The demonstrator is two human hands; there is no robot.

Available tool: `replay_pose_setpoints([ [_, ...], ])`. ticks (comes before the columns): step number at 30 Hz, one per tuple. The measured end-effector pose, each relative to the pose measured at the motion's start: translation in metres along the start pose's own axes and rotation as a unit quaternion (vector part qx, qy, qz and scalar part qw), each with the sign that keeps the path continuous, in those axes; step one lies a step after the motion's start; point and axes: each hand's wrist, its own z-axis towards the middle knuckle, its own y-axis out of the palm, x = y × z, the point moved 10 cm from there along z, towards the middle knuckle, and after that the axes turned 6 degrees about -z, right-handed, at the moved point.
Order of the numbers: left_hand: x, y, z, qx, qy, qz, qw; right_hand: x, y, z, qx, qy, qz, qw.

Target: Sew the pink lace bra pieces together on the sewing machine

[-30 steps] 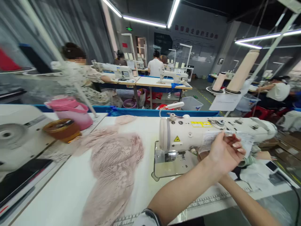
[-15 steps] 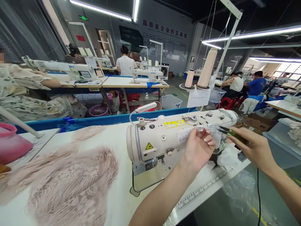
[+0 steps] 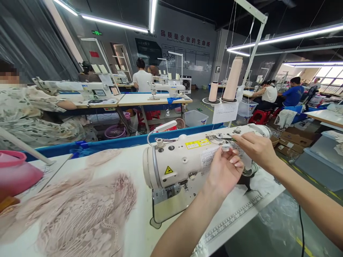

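Note:
A white sewing machine (image 3: 182, 160) stands on the white table (image 3: 139, 228) in front of me. My left hand (image 3: 225, 173) is raised against the machine's arm, its fingers pinched on a small round metal bobbin (image 3: 226, 146). My right hand (image 3: 253, 146) hovers over the machine's top near the bobbin winder (image 3: 218, 136). Its fingers are closed on a thin dark tool (image 3: 227, 139) that points left; I cannot make out what kind of tool it is. Pink lace fabric (image 3: 80, 210) lies spread on the table left of the machine.
Two thread cones (image 3: 232, 79) stand on a rack behind the machine, with a paper sheet (image 3: 225, 112) below them. A pink container (image 3: 16, 173) sits at the far left. A person in a floral top (image 3: 32, 110) sits at the left; other workers sit at tables beyond.
The view has swung right. My right hand came into view from the right and moved up onto the machine's top beside my left hand, which stays at the machine's arm.

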Motion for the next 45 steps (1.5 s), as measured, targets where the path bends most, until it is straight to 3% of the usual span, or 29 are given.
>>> replay_pose_setpoints([
  [29,0.001,-0.001,0.000,0.005,0.005,-0.007,1.000,-0.007,-0.010,0.003,0.037,-0.040,-0.008,0.998],
  [45,0.001,-0.001,0.000,0.012,0.011,0.002,1.000,-0.006,-0.003,0.005,0.014,-0.039,0.005,0.999],
])
